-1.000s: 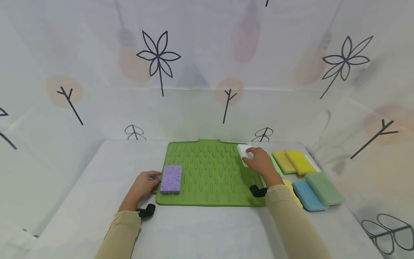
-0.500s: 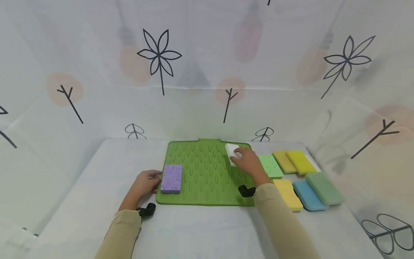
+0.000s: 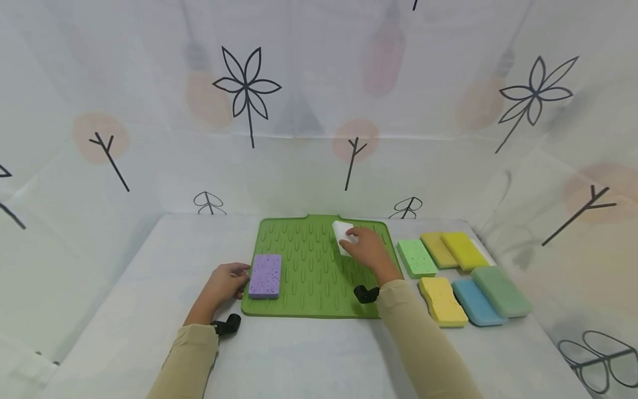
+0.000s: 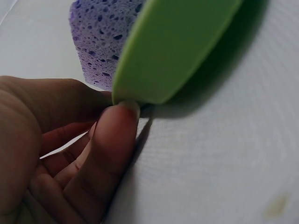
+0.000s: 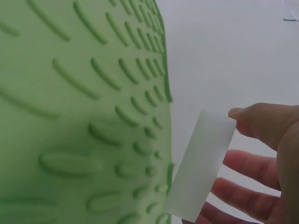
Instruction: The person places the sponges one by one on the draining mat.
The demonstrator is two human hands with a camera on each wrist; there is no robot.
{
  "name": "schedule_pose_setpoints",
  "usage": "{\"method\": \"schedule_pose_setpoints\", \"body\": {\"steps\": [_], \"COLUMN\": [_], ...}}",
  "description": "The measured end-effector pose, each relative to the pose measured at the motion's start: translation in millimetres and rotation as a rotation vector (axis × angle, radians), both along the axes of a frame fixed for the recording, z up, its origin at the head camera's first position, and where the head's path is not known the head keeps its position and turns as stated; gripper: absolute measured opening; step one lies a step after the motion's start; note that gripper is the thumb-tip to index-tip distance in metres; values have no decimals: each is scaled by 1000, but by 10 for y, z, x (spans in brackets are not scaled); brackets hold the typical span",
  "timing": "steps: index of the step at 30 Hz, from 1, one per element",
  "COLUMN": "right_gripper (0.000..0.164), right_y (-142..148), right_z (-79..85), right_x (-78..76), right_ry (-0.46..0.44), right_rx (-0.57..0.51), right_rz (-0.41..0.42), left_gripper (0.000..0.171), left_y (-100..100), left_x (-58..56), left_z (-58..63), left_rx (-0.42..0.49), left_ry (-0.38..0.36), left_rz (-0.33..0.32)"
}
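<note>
My right hand (image 3: pixel 368 249) holds a white sponge block (image 3: pixel 341 230) by its edges, over the far right part of a ribbed green silicone mat (image 3: pixel 310 280). In the right wrist view the white block (image 5: pixel 201 163) sits tilted between thumb and fingers, above the mat's surface. At the mat's left edge, my left hand (image 3: pixel 224 285) pinches the rim between thumb and forefinger, as the left wrist view shows at the green edge (image 4: pixel 173 51). A purple porous sponge (image 3: pixel 266 276) lies on the mat's left side, just beside that hand.
Right of the mat lie a light green sponge (image 3: pixel 416 259), a yellow wavy-edged sponge (image 3: pixel 442 302), a blue one (image 3: pixel 478 302) and a larger green one (image 3: pixel 501 291). Behind them, a bright yellow sponge (image 3: pixel 464 250) overlaps a duller yellow one (image 3: pixel 438 250). A patterned cloth (image 3: pixel 299 177) rises behind the table.
My right hand has carried the white sponge leftward over the mat, uncovering the light green and yellow sponges on the right. The left hand has stayed at the mat's edge.
</note>
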State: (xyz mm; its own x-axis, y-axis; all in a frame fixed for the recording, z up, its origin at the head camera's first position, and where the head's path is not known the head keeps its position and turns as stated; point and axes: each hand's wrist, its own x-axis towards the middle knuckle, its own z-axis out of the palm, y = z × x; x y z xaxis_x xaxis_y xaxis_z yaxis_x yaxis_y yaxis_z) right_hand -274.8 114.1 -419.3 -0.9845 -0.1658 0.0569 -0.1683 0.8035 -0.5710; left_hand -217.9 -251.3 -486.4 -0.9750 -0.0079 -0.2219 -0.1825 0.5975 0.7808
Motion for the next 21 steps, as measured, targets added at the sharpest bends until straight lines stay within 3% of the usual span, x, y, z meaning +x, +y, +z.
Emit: {"method": "schedule_pose_setpoints", "body": {"steps": [21], "right_gripper": [47], "right_y": [-485], "right_z": [15], "right_x": [-78], "right_ry": [4], "right_rx": [-88], "right_rz": [27], "left_gripper": [44], "left_y": [-8], "left_x": [11], "left_z": [-12], "left_rx": [33], "left_ry": [4], "left_rz": [1]}}
